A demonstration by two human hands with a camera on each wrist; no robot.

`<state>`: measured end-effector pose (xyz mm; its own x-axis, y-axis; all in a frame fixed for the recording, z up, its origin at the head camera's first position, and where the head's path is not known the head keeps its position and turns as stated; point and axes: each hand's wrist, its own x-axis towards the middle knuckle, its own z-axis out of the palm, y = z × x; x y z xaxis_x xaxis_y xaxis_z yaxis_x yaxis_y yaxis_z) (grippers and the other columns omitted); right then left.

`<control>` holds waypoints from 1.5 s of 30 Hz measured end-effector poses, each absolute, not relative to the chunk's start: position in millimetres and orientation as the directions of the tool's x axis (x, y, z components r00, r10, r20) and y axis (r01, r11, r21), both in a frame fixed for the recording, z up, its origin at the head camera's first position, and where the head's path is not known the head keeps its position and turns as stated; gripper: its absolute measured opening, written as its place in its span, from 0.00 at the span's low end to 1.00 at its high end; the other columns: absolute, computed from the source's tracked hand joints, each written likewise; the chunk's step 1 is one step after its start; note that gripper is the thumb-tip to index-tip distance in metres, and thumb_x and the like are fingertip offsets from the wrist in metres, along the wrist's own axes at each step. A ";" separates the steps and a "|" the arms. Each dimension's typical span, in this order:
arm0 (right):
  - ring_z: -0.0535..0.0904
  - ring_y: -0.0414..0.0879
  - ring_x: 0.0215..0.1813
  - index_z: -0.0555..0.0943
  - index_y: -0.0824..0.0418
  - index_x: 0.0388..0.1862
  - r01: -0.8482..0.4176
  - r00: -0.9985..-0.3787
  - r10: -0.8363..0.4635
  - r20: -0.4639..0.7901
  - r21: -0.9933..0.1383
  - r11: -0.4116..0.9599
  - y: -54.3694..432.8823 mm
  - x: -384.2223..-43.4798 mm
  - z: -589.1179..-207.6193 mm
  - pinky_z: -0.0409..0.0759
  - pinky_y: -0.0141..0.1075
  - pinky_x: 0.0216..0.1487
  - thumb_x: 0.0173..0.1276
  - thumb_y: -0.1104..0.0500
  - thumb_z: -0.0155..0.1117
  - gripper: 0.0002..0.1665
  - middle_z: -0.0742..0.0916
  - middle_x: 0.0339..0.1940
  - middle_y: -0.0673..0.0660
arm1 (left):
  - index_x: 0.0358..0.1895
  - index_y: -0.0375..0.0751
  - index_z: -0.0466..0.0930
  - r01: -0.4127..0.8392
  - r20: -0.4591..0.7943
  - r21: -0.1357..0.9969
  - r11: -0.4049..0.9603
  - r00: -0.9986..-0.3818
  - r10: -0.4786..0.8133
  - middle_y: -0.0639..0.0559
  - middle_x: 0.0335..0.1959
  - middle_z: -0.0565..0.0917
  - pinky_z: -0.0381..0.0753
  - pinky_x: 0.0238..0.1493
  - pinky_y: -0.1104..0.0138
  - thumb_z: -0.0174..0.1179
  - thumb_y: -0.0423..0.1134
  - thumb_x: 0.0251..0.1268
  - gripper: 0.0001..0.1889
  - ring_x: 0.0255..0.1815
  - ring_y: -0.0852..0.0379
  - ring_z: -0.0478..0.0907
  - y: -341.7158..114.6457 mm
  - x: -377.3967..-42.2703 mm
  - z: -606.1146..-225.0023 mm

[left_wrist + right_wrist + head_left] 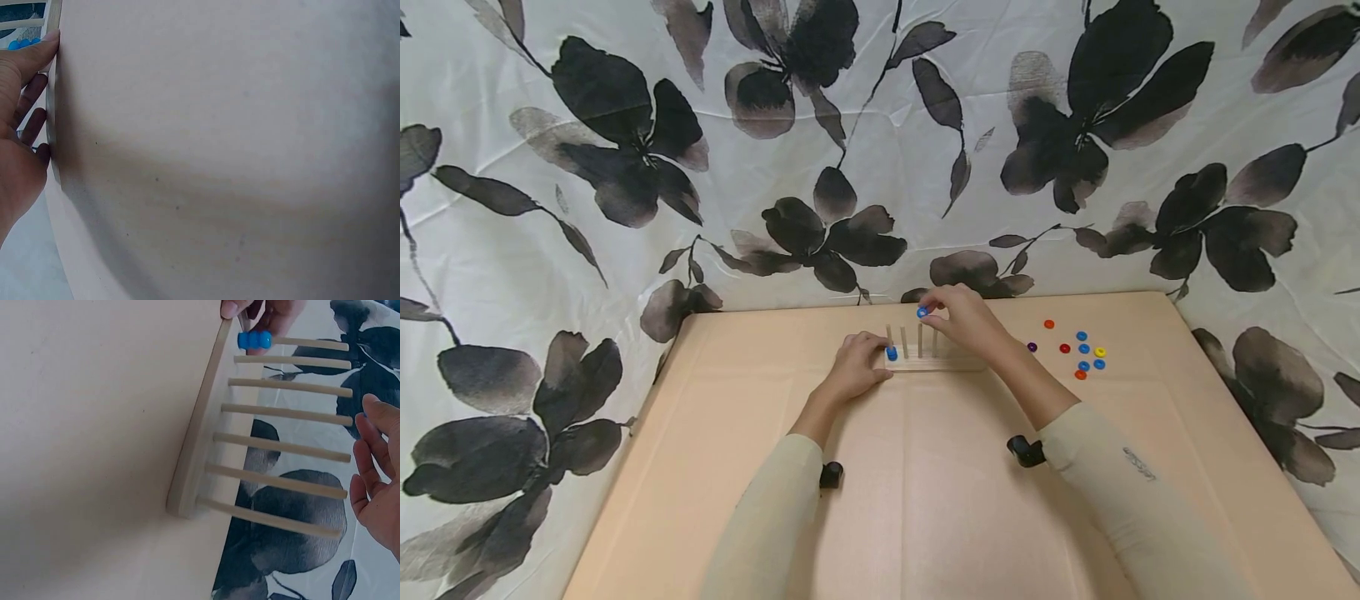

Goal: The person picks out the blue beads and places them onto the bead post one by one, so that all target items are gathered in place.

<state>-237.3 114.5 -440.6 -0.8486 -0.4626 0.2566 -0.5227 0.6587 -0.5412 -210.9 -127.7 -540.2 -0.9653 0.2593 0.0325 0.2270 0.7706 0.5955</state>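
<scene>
A wooden peg rack stands near the table's far edge, with a row of several upright pegs. My left hand grips its left end, the thumb along the front edge in the left wrist view. On the leftmost peg sits a short stack of blue beads, low against the base. My right hand pinches a blue ring-shaped bead between thumb and finger, up by the tops of the pegs. In the right wrist view, that hand's fingers mostly hide this bead.
Right of the rack, loose beads lie scattered on the table: several blue, a yellow bead, a red bead, a purple bead and orange ones. A flower-printed cloth hangs behind the table.
</scene>
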 end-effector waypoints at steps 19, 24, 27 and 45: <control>0.83 0.53 0.54 0.88 0.58 0.49 -0.618 -0.782 -0.565 0.263 -0.445 0.648 79.5 -241.3 -437.1 0.77 0.51 0.60 0.70 0.55 0.73 0.12 0.91 0.44 0.54 | 0.63 0.43 0.81 0.236 0.028 0.578 0.781 -0.963 0.270 0.46 0.63 0.79 0.65 0.73 0.49 0.75 0.43 0.61 0.27 0.69 0.44 0.67 -127.3 -213.4 -536.7; 0.82 0.53 0.55 0.88 0.57 0.49 -0.618 -0.782 -0.568 0.257 -0.436 0.654 75.0 -240.2 -436.1 0.75 0.50 0.62 0.69 0.54 0.73 0.12 0.92 0.44 0.53 | 0.63 0.44 0.81 0.237 0.033 0.582 0.778 -0.963 0.269 0.47 0.62 0.79 0.65 0.73 0.49 0.75 0.43 0.60 0.27 0.69 0.44 0.67 -127.4 -214.0 -537.0; 0.81 0.53 0.55 0.88 0.56 0.49 -0.614 -0.785 -0.569 0.246 -0.429 0.663 71.9 -240.4 -436.4 0.74 0.52 0.61 0.69 0.54 0.73 0.12 0.92 0.44 0.52 | 0.63 0.43 0.81 0.243 0.039 0.578 0.779 -0.962 0.272 0.47 0.63 0.79 0.65 0.73 0.49 0.75 0.43 0.60 0.27 0.69 0.44 0.67 -127.6 -214.5 -537.8; 0.80 0.53 0.56 0.88 0.54 0.50 -0.608 -0.789 -0.585 0.187 -0.371 0.702 65.1 -242.5 -445.9 0.75 0.56 0.62 0.71 0.52 0.72 0.12 0.91 0.45 0.51 | 0.62 0.44 0.82 0.228 0.032 0.591 0.774 -0.965 0.259 0.47 0.63 0.79 0.65 0.72 0.49 0.75 0.43 0.61 0.26 0.68 0.45 0.67 -126.4 -215.8 -539.9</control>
<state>-242.5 65.1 -445.9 -0.7892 -0.5851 0.1866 -0.6081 0.7018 -0.3712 -215.8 -126.4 -539.9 -0.9653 0.2593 0.0323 0.2276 0.7738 0.5911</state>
